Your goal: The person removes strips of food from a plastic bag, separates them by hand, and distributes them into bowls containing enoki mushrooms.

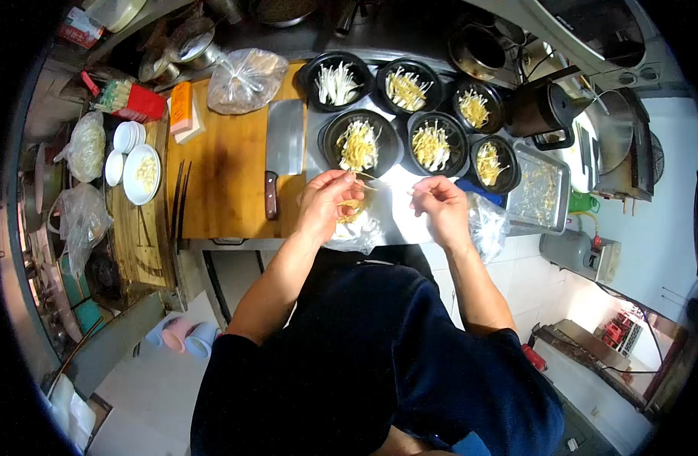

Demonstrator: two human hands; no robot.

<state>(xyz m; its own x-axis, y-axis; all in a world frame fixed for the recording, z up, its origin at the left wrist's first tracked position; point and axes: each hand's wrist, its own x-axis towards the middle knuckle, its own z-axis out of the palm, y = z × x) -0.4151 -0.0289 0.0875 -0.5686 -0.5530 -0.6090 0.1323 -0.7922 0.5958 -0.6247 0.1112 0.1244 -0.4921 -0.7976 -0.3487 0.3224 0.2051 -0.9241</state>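
Observation:
My left hand (326, 201) pinches a thin pale strand, apparently a bean sprout (373, 182), just in front of a black bowl (327, 144). That bowl holds a heap of yellow bean sprouts (359, 146) on white enoki-like strands. To the right, my right hand (442, 209) is closed at the fingertips; whatever is between them is too small to name. Beneath my left hand lies an open plastic bag (356, 237) with yellow sprouts showing, partly hidden. Several more black bowls stand beyond my hands; the back left one (307, 76) shows only white strands.
Left of the bowls, a cleaver (286, 140) lies on a wooden board (227, 167), with black chopsticks (180, 199) at its edge. A white bowl (156, 190) sits further left. On the right are a metal tray (563, 201), a dark pitcher (542, 106) and a plastic bag (489, 228).

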